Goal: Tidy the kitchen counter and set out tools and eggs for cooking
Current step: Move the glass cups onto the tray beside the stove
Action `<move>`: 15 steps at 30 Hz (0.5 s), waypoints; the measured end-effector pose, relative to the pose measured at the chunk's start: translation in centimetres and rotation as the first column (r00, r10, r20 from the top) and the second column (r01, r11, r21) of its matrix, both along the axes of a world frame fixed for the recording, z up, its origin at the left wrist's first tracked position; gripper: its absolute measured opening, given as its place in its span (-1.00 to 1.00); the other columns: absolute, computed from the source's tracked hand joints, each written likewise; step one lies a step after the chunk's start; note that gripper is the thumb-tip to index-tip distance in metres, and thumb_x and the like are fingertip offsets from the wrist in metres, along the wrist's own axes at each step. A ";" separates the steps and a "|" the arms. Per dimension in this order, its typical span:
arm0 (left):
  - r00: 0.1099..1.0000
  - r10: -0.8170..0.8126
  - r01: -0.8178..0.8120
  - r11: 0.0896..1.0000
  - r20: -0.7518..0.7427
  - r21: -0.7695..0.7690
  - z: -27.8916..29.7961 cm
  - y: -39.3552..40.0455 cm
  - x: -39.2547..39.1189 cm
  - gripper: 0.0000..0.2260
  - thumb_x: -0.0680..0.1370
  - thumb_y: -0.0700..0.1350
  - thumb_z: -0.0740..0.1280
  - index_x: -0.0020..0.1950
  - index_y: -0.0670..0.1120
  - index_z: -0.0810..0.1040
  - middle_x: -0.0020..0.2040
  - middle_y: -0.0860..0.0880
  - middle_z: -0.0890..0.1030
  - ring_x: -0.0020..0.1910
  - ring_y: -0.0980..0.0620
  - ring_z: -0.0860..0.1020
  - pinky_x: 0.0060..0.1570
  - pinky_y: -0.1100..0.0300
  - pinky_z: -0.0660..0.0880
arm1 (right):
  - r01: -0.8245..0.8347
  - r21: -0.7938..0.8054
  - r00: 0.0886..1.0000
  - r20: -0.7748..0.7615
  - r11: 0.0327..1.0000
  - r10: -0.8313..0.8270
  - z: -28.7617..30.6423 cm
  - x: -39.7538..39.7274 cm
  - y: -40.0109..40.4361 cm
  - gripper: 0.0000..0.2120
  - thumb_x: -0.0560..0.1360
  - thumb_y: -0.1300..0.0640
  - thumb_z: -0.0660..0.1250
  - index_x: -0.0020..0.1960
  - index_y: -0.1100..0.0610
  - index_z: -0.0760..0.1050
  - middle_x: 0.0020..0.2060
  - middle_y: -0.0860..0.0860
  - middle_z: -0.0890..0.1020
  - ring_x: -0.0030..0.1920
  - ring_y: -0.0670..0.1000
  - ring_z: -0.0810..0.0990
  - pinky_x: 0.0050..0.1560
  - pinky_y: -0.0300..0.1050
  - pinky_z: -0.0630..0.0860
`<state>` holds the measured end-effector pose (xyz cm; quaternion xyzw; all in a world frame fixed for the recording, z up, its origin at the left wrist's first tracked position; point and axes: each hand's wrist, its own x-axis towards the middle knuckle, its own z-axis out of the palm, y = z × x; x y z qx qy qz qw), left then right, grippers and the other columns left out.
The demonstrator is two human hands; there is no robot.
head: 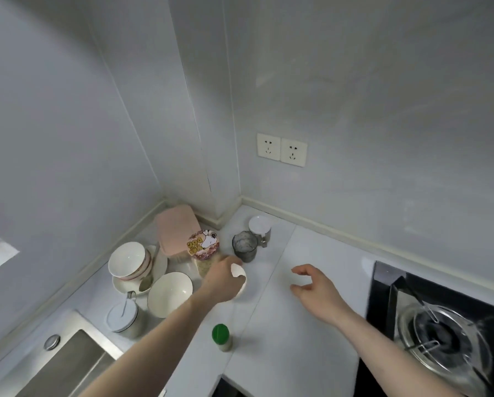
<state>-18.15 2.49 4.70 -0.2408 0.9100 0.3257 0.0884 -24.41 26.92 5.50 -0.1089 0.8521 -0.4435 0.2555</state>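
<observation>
While the left hand (223, 279) grips a small white bowl (240, 277) and the right hand (316, 290) hovers open and empty, the counter (297, 353) stays cluttered; no eggs show.

Double wall socket (282, 150) above counter corner; gas burner (443, 339) far right of socket, sink (68, 365) far left.

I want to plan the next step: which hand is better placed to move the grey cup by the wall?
Probably the right hand: it is open and holds nothing, on bare counter. The left hand, though nearer the grey cup, already grips a small white bowl.
</observation>
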 end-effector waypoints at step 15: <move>0.984 0.007 0.003 0.998 0.178 -0.057 -8.4 -3.6 -10.1 -0.58 0.51 0.08 0.30 0.33 -0.02 0.55 0.32 -0.17 0.39 0.26 -0.24 0.50 0.36 -0.01 0.40 | 0.243 0.064 0.969 0.025 0.968 -0.245 -2.8 0.8 -0.2 -0.69 0.56 0.13 0.36 0.27 -0.08 0.47 0.26 -0.13 0.50 -0.03 -0.13 0.65 -0.12 -0.33 0.52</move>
